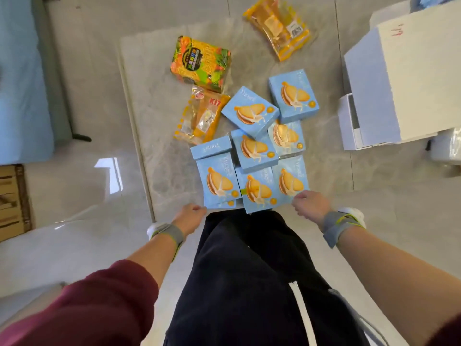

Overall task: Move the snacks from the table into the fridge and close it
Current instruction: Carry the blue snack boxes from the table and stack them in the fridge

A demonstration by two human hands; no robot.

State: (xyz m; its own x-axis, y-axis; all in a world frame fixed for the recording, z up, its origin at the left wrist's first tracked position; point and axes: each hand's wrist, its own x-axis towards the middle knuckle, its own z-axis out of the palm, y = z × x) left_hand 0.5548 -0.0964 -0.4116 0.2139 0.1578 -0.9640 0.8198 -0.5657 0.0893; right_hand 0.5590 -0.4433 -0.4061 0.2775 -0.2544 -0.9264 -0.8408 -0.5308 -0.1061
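While we lean over the blue snack boxes (257,151) mid-frame | left hand (190,216), right hand (309,204) at pile's lower corners | fingers curled, can't tell grip

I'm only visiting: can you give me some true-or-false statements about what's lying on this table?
1. The blue boxes picture sandwich biscuits. True.
2. They stand in one neat row. False: they lie in a loose heap, some overlapping.
3. An orange packet lies at the far end of the table, apart from the heap. True.
4. The left hand holds the multicoloured box. False: that box lies on the table beyond the heap; the hand is at the near edge.
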